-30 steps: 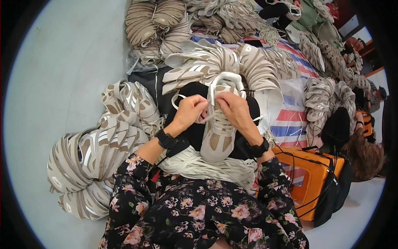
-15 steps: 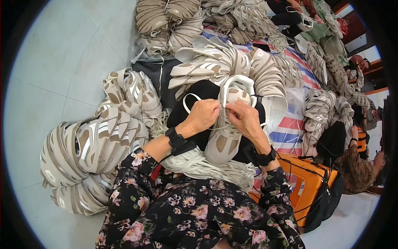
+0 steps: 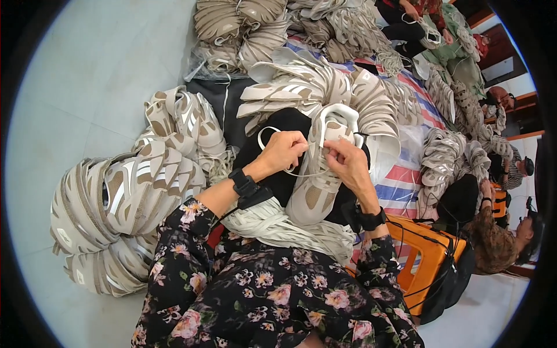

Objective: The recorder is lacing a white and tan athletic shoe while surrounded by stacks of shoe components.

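Beige sneaker upper (image 3: 311,200) sits in front of me, toe my way. My left hand (image 3: 282,151) holds white lace (image 3: 259,137); I can't tell if my right hand (image 3: 350,160) does. Best pull gently, keeping it flat.

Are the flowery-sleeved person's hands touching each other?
Apart. The head view shows a gap between the left hand and right hand, with the sneaker visible there.

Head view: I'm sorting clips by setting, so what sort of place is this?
Probably a shoe workshop, perhaps a makeshift one: bundled shoe uppers lie all around, with a heap of pale laces and a single shoe in the middle.
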The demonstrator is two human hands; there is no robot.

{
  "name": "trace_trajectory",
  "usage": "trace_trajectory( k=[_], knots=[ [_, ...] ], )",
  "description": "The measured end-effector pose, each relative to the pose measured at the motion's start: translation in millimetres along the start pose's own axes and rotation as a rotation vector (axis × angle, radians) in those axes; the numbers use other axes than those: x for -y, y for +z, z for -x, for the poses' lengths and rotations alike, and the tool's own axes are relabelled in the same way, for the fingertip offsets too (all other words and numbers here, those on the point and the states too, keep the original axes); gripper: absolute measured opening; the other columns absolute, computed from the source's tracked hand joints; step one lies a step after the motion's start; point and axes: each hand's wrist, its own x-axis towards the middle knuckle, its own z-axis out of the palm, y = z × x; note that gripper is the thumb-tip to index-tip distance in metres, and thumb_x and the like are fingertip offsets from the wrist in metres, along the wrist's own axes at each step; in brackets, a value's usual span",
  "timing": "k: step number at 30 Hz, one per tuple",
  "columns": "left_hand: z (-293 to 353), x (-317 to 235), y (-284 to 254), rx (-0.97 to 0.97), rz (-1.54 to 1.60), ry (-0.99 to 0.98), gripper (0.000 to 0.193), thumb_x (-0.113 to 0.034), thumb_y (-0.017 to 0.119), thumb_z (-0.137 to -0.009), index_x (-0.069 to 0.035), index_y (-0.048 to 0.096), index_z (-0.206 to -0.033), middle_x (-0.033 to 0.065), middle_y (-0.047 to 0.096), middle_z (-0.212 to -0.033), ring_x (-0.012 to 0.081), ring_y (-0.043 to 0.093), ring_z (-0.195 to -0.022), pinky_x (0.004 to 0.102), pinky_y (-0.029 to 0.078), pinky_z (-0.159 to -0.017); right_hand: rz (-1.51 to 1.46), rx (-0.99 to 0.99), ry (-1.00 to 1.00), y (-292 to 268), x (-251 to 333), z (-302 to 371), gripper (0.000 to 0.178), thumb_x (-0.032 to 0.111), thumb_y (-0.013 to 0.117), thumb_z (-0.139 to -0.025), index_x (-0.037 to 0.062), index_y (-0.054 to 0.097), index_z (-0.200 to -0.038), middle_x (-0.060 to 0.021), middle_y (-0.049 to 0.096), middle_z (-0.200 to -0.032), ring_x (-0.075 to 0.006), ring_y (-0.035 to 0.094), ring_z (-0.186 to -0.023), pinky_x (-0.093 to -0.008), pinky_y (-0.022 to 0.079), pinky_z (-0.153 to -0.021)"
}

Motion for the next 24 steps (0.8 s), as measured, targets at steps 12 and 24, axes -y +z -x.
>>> trace_trajectory(
  k=[12,24],
  knots=[
    [-10.5,12.9,10.8,-0.054,-0.207,0.265,0.015,-0.015,0.056,-0.079,-0.001,0.056,-0.071,0.0068,0.056,-0.058,0.0169,0.054,-0.051,0.0272,0.043,-0.048,-0.008,0.010,0.020,1.9,1.3,1.0,0.026,0.004,0.060,-0.071,0.0063,0.063,-0.096,-0.0034,0.050,-0.066,-0.0138,0.046,-0.053,-0.0255,0.040,-0.051],
    [-12.5,8.4,14.5,-0.114,-0.769,0.744,0.005,-0.008,0.053,-0.073,-0.003,0.052,-0.073,0.0107,0.051,-0.069,0.0297,0.055,-0.060,0.0375,0.046,-0.051,0.002,-0.057,-0.087,5.7,3.2,-0.2,0.025,0.005,0.058,-0.069,0.0054,0.062,-0.094,-0.0078,0.049,-0.064,-0.0219,0.051,-0.056,-0.0299,0.042,-0.054]
  ],
)
